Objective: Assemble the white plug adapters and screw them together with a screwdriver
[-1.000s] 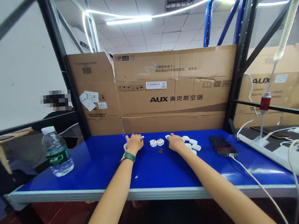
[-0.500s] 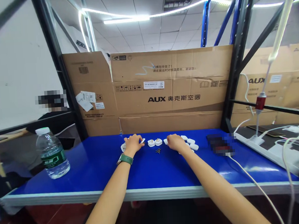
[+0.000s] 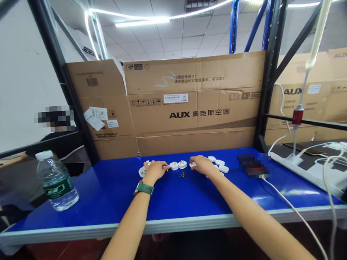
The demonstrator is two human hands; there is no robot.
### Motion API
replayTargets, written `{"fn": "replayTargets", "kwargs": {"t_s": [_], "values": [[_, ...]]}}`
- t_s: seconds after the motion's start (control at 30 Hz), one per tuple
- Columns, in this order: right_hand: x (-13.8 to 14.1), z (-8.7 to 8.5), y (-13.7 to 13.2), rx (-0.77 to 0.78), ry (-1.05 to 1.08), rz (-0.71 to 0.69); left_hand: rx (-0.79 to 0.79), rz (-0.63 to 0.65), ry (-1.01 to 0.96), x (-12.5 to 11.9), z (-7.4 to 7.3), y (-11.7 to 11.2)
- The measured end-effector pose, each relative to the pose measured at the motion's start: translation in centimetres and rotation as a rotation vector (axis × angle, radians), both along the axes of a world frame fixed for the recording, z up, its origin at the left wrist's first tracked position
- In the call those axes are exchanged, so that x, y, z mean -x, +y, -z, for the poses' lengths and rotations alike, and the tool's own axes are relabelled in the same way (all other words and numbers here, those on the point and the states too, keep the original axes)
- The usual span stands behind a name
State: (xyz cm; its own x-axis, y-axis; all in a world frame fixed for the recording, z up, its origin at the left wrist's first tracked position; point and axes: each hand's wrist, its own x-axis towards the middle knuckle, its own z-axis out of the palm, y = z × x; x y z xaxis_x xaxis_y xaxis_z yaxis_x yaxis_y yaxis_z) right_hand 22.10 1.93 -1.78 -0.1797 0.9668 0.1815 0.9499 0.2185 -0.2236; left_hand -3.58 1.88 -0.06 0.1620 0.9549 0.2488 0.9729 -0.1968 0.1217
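Fingers of the left hand (image 3: 154, 171) reach rightward with thumb and forefinger tips close together; I cannot tell whether they pinch something small. Those of the right hand (image 3: 203, 165) curl down and touch a small white plastic piece (image 3: 192, 165), though their grip on it is partly hidden. Between the hands, two rounded white plastic plug parts with upright metal prongs (image 3: 174, 166) sit side by side on the glossy blue tabletop (image 3: 178, 203), with a loose heap of small dark brassy metal bits (image 3: 182, 175) just in front. More rounded white plastic pieces (image 3: 223, 169) lie beyond the right hand, and others (image 3: 142, 171) lie partly under the left. The likeliest mishap, I judge, is a careless knuckle scattering the unboxed metal bits, since the smooth surface offers nothing to stop them; a crowded left fingertip could also nudge the nearer pronged part over. A clear plastic bottle with white cap and green label (image 3: 59, 188) stands capped at the left, holding clear liquid; knocked by an elbow, it could roll. No tray or dish shows around the small parts.
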Motion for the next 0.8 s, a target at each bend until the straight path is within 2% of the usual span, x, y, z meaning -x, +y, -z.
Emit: {"fn": "replayTargets", "kwargs": {"t_s": [0.13,0.2,0.3,0.4,0.5,0.57,0.63,0.8], "values": [[-0.3,-0.4,-0.2,-0.006,0.056,-0.025,-0.001,0.01,-0.023,-0.1,-0.1,-0.2],[-0.6,-0.8,-0.4,-0.019,0.151,-0.048,-0.003,0.015,-0.032,-0.2,-0.1,-0.2],[-1.2,-1.5,-0.8,0.079,0.604,-0.146,-0.019,0.015,-0.035,-0.3,-0.1,-0.2],[-1.8,-2.3,-1.3,0.343,1.108,-0.32,-0.032,0.003,-0.01,-0.4,0.0,-0.2],[-2.3,-2.9,-1.7,0.53,1.353,-0.505,-0.035,0.009,-0.009,-0.3,0.1,-0.1],[-2.5,-3.2,-1.8,0.575,1.417,-0.563,-0.033,0.025,-0.039,-0.2,0.2,0.1],[-2.5,-3.4,-2.0,0.579,1.42,-0.561,-0.031,0.042,-0.078,-0.1,0.3,0.3],[-1.6,-3.2,-2.3,0.45,1.2,-0.442,0.01,0.038,-0.087,0.3,0.2,0.6]]}}
